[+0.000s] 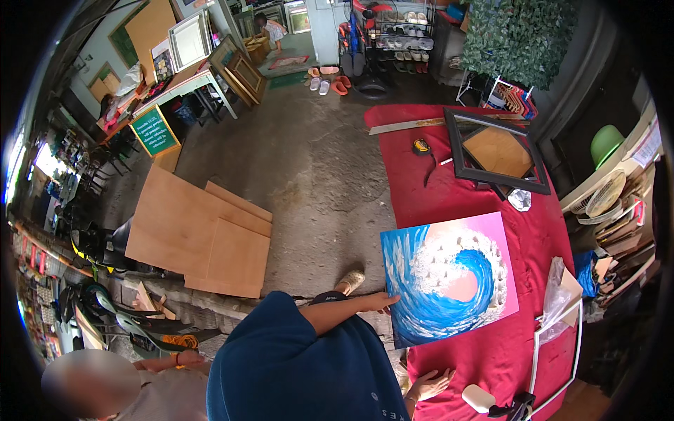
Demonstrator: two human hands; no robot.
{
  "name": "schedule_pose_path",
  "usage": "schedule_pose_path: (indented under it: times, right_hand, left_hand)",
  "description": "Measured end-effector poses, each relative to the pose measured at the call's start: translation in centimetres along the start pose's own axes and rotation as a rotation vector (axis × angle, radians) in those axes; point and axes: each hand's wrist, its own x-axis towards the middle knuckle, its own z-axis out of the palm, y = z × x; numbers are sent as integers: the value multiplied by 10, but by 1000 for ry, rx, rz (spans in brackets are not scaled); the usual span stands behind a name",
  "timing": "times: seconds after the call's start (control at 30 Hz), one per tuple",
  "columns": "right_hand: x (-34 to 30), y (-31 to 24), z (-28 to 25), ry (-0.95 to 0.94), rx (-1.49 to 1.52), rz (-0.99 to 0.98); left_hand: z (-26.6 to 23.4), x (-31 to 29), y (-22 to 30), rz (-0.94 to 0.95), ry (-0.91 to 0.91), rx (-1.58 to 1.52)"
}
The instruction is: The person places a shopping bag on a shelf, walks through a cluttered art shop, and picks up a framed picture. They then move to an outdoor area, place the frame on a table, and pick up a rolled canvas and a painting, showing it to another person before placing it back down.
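My left hand (380,302) grips the left edge of a canvas painting (456,277) with its fingers at the rim. A blue and white curling wave on a pink ground is painted on it. It lies over the near-left edge of a table covered in red cloth (523,245). Low in the view, my right hand (432,384) is apart from the painting, with its fingers spread over the cloth. Nearest to it on the right are a white rounded block (479,398) and a black tool (518,407), whose kind I cannot make out.
Black picture frames (460,151), a tape measure (421,146) and a long flat strip (407,126) lie farther up the table. A white frame (580,337) and clear plastic (556,298) are at its right. Brown boards (200,235) stand left; another person (165,393) is lower left.
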Motion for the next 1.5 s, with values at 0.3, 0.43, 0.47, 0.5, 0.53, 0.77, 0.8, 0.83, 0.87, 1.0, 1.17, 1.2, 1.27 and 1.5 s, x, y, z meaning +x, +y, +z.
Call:
schedule_pose_path:
  times: [0.3,0.43,0.47,0.5,0.53,0.77,0.8,0.83,0.87,1.0,1.17,1.2,1.27,1.5]
  right_hand:
    - [-3,3,-2,19,5,-15]
    - [-5,5,-2,22,19,1]
    - [-5,6,-2,21,24,-2]
    - [-5,6,-2,24,26,-2]
    - [-5,7,-1,35,24,-9]
    - [-10,11,2,22,45,18]
    - [-9,9,1,16,51,24]
    - [-9,9,0,19,52,19]
    - [-9,8,-1,22,52,14]
    - [-11,8,-1,23,42,15]
    - [-12,9,3,27,41,-16]
    - [-11,13,3,26,31,-21]
    - [-12,16,6,29,18,-7]
    - [-11,21,6,27,24,-22]
  left_hand:
    - [5,11,-17,53,154,22]
    - [9,11,-15,82,156,27]
    - [11,11,-16,79,161,7]
    - [12,11,-14,79,162,-9]
    - [15,9,-13,88,177,-15]
    - [20,4,-16,121,199,-56]
    - [21,5,-16,126,215,-63]
    - [21,5,-15,126,217,-53]
    - [21,6,-15,126,219,-42]
    - [21,5,-16,141,235,-18]
    - [17,2,-19,110,240,0]
    - [18,4,-18,93,229,12]
    - [20,6,-15,142,230,8]
    - [29,-4,-13,166,311,6]
